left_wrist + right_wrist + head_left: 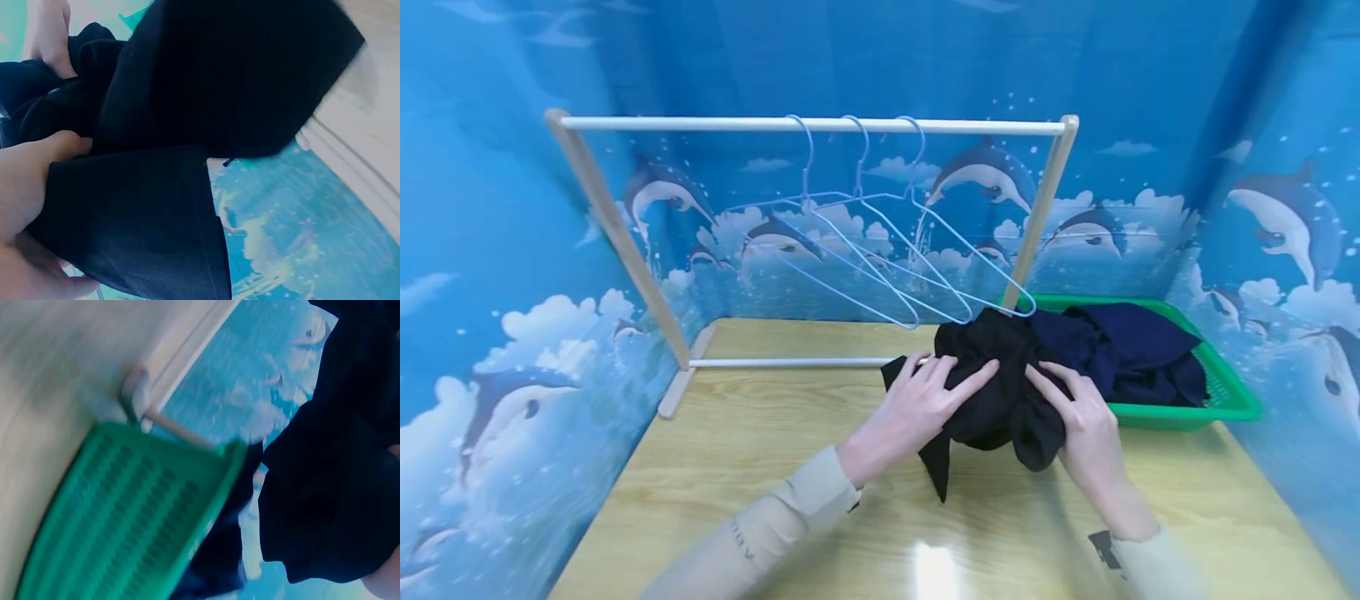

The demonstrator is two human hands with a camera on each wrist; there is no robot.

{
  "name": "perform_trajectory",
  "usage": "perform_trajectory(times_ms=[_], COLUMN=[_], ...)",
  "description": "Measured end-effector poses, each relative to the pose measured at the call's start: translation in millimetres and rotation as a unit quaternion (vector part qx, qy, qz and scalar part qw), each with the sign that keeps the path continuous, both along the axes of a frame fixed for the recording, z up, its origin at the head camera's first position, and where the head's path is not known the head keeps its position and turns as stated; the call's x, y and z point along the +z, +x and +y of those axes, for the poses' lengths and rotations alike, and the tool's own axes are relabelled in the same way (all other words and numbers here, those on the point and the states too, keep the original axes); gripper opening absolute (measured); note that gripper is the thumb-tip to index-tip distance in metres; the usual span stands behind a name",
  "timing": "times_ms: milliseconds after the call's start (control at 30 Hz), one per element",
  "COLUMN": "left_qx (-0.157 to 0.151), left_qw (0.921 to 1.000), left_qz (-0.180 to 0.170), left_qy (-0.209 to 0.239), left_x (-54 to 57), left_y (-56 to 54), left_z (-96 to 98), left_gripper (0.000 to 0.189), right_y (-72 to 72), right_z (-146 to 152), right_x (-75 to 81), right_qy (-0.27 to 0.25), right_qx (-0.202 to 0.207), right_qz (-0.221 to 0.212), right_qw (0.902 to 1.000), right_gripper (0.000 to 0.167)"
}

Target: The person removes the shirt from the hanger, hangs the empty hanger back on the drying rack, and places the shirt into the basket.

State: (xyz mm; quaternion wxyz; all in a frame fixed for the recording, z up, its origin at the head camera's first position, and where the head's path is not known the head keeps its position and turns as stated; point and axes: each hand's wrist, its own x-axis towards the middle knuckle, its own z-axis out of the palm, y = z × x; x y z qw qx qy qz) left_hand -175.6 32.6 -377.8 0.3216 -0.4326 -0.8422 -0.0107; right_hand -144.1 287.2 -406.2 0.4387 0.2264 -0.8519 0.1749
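A bunched black garment [992,400] is held up between both hands above the table, one pointed corner hanging down toward the wood. My left hand [917,404] grips its left side; in the left wrist view the thumb and fingers [69,145] pinch a fold of the cloth. On the other side my right hand [1086,425] holds the garment, its fingertips partly hidden by the fabric. The right wrist view shows the black cloth [331,494] hanging beside the basket, with only a sliver of the hand at the edge. What kind of garment it is cannot be told.
A green basket [1232,400] with dark navy clothing [1120,350] stands at the right, behind the right hand. Three blue wire hangers [861,200] hang from the white rail [700,124] of a wooden-legged rack. The wooden table [760,433] lies beneath, with dolphin-print curtains around it.
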Motion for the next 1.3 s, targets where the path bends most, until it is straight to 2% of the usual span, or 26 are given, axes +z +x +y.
perform_trajectory(times_ms=[100, 300, 400, 433, 567, 667, 700, 800, 867, 967, 1033, 1100, 1200, 1300], left_qx=[-0.002, 0.024, 0.035, 0.036, 0.046, 0.056, 0.056, 0.057, 0.062, 0.075, 0.085, 0.091, 0.096, 0.092], left_qw=[0.9997, 0.9967, 0.9972, 0.9976, 0.9976, 0.997, 0.9968, 0.997, 0.997, 0.9962, 0.9942, 0.991, 0.9874, 0.9852], left_qz=[-0.003, 0.001, 0.012, 0.021, 0.05, 0.054, 0.056, 0.051, 0.043, 0.005, -0.032, -0.069, -0.099, -0.116], left_qy=[-0.024, -0.077, -0.066, -0.055, -0.01, 0.002, 0.002, -0.005, -0.019, -0.043, -0.058, -0.069, -0.077, -0.086], left_x=[7.0, 19.6, 21.7, 21.4, 21.2, 20.5, 19.3, 11.0, 0.3, -21.2, -35.9, -47.0, -53.6, -50.4], left_y=[-1.8, -4.7, -8.3, -9.7, -15.9, -23.1, -26.8, -40.0, -51.0, -67.5, -77.3, -84.5, -90.5, -92.6], left_z=[11.7, 47.4, 72.9, 82.2, 120.3, 147.9, 156.6, 179.8, 190.1, 200.9, 205.1, 207.2, 209.0, 210.1], left_gripper=[0.074, 0.075, 0.067, 0.064, 0.054, 0.054, 0.054, 0.056, 0.057, 0.058, 0.057, 0.053, 0.048, 0.048], right_y=[2.4, 2.5, -1.8, -3.8, -14.1, -25.6, -30.0, -42.1, -51.0, -59.9, -63.0, -63.7, -64.0, -63.5], right_z=[16.5, 50.9, 69.0, 75.1, 100.6, 122.3, 129.9, 153.3, 165.2, 177.7, 182.3, 185.1, 189.4, 197.0], right_x=[7.3, 18.0, 21.9, 23.0, 28.4, 30.8, 30.3, 25.5, 16.6, 1.0, -8.6, -15.0, -19.6, -20.3], right_qy=[0.03, 0.056, 0.051, 0.048, 0.041, 0.045, 0.044, 0.053, 0.065, 0.096, 0.118, 0.132, 0.114, 0.074], right_qx=[-0.011, -0.041, -0.062, -0.069, -0.101, -0.123, -0.129, -0.146, -0.153, -0.157, -0.154, -0.143, -0.109, -0.07], right_qz=[-0.011, -0.019, -0.009, -0.005, -0.003, 0.006, 0.013, 0.028, 0.023, -0.029, -0.095, -0.171, -0.263, -0.319], right_qw=[0.9994, 0.9974, 0.9967, 0.9964, 0.994, 0.9914, 0.9905, 0.9875, 0.9859, 0.9824, 0.9764, 0.9658, 0.9517, 0.9424], right_gripper=[0.044, 0.046, 0.046, 0.042, 0.046, 0.051, 0.047, 0.033, 0.039, 0.059, 0.07, 0.079, 0.081, 0.082])
